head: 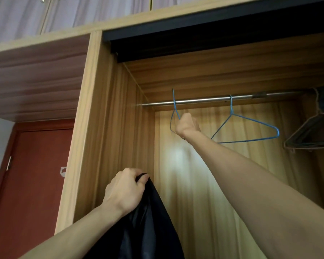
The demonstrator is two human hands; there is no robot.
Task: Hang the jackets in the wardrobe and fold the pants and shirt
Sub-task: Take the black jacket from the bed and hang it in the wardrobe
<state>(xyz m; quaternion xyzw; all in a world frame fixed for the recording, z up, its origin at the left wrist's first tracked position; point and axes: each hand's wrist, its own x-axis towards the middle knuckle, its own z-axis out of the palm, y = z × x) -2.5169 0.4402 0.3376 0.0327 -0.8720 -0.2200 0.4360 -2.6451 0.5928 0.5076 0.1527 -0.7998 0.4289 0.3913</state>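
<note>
The wooden wardrobe stands open and fills most of the view, with a red door to its left. A metal rail runs horizontally across the upper part of the wardrobe interior. At the far right of the rail hang several dark hangers, bunched together. A black jacket hangs down at the lower centre, in front of the wardrobe's left side panel, outside the rail area. The left hand grips the jacket at its top edge, fingers curled round the fabric. A blue wire hanger hangs on the rail, near the middle. A second blue wire hanger sits with its hook at the rail, further left. The right hand is raised and closed round this second hanger, just below the hook.
</note>
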